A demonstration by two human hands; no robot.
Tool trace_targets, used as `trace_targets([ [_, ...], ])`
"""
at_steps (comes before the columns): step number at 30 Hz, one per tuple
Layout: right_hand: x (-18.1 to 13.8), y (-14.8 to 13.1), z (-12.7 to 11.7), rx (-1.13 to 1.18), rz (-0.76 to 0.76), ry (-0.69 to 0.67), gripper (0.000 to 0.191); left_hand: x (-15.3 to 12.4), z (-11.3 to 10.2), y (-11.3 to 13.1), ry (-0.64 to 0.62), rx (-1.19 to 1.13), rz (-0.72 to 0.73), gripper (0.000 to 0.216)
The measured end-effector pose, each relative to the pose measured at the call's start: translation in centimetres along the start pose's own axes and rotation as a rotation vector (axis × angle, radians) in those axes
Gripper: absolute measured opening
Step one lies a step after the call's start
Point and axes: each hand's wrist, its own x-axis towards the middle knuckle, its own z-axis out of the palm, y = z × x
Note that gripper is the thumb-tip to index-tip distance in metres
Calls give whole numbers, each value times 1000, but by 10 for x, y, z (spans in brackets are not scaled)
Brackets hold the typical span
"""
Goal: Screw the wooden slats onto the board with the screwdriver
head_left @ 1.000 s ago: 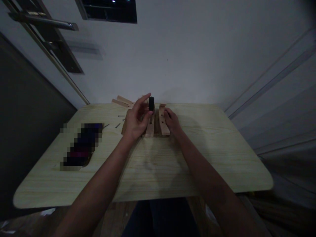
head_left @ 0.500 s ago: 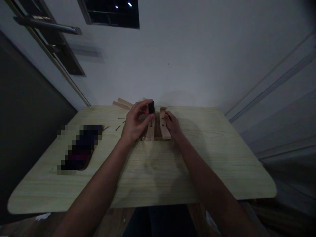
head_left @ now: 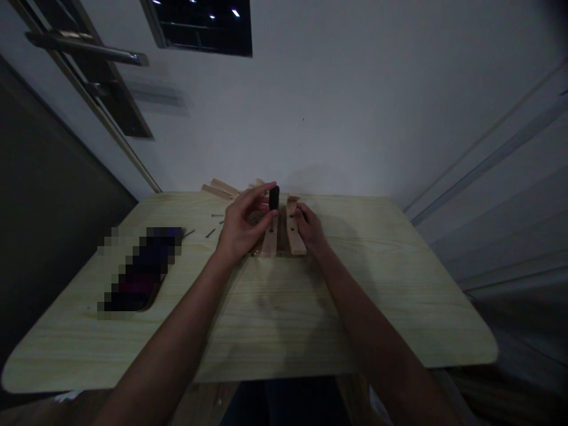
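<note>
My left hand (head_left: 242, 222) pinches a screwdriver with a black handle (head_left: 274, 197) between thumb and fingers. Some red shows behind the fingers. Its thin shaft points down at a hole in the left wooden strip (head_left: 269, 245), though the tip's contact is too small to make out. My right hand (head_left: 310, 226) is closed around the right edge of a second wooden strip (head_left: 295, 239), which has two dark holes and a raised block at its far end. Both strips lie over a brown base (head_left: 283, 236), largely hidden by the hands.
Several loose screws (head_left: 210, 233) lie left of my left hand. Behind them are more wooden strips (head_left: 219, 189). A blurred-out phone-like object (head_left: 146, 269) rests on the table (head_left: 248, 325) at left. A white wall or door (head_left: 346, 106) with a metal handle (head_left: 93, 52) stands behind.
The screwdriver handle stands slightly differently in my left fingers. My right hand keeps its grip on the right strip. The whole view has shifted slightly.
</note>
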Motion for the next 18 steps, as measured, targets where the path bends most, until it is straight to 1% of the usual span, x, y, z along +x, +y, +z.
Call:
trace_targets([
  [4, 0, -1, 0, 0, 15, 4, 47, -2, 0, -2, -16, 51, -9, 57],
  [7, 1, -1, -1, -12, 23, -6, 49, -3, 0, -3, -24, 97, 4, 53],
  [9, 1, -1, -1, -6, 18, -16, 50, -4, 1, -4, -11, 120, 19, 51],
  [13, 1, -1, -1, -13, 13, -18, 52, -4, 5, -8, 68, 148, 58, 57],
  [15, 1, 0, -1, -18, 13, -11, 53, -5, 6, -9, 94, 149, 55, 56],
  [18, 2, 1, 0, -11, 10, -9, 52, -6, 8, -6, 75, 137, 23, 53],
])
